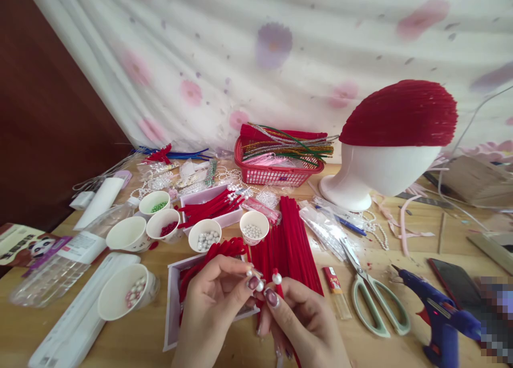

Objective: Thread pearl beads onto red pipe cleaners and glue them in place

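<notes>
Near the front of the table, my left hand (pixel 218 298) pinches a white pearl bead (pixel 259 286) between thumb and fingertips. A smaller white bead shows just above it. Close beside it, my right hand (pixel 302 317) is closed on a red pipe cleaner (pixel 279 290), whose upper end carries a white pearl (pixel 276 277). Whether the left hand's beads sit on a stem too is hidden by the fingers. Under the hands lie a white box (pixel 171 304) of looped red pieces (pixel 224 247) and a bundle of straight red pipe cleaners (pixel 294 239).
Paper cups of beads (pixel 254 227) stand left and centre. To the right lie scissors (pixel 374 298), a blue glue gun (pixel 436 309) and a phone (pixel 457 282). Behind are a red basket (pixel 280 175) and a white mannequin head (pixel 385 167) with a red covering (pixel 404 116).
</notes>
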Motion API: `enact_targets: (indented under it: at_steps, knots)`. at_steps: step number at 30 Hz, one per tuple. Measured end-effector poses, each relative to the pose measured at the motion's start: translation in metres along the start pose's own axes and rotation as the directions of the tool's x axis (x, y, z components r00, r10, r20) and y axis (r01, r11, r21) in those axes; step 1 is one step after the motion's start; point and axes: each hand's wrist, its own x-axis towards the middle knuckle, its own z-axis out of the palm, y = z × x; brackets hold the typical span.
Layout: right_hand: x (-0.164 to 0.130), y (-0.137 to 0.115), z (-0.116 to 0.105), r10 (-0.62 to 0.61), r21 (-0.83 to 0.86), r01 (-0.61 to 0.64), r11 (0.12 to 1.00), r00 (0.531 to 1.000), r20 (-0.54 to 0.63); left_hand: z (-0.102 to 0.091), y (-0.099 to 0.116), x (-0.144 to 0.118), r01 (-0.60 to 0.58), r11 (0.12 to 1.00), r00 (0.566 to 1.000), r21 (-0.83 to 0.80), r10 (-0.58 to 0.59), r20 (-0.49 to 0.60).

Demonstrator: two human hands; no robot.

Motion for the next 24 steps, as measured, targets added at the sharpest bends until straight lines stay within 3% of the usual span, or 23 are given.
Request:
enact_targets:
  at_steps: [4, 8, 16, 24]
  knots:
    - [0.000, -0.001, 0.003, 0.021, 0.014, -0.021, 1.000, 1.000, 0.009, 0.008, 0.004, -0.002, 0.017, 0.997, 0.989, -0.079, -0.029, -0.144]
    - [0.000, -0.003, 0.005, 0.000, -0.002, 0.000, 1.000, 1.000, 0.005, 0.018, 0.009, -0.005, 0.023, 0.992, 0.982, -0.123, -0.045, -0.182]
    - [0.000, 0.000, 0.004, -0.031, -0.013, 0.031, 0.999, 0.999, -0.010, 0.018, 0.004, -0.007, -0.016, 0.997, 0.984, -0.077, 0.003, -0.176]
    - [0.005, 0.006, 0.000, -0.049, -0.017, 0.050, 0.999, 0.998, 0.042, 0.009, 0.006, -0.001, 0.022, 0.993, 0.994, -0.118, -0.034, -0.103]
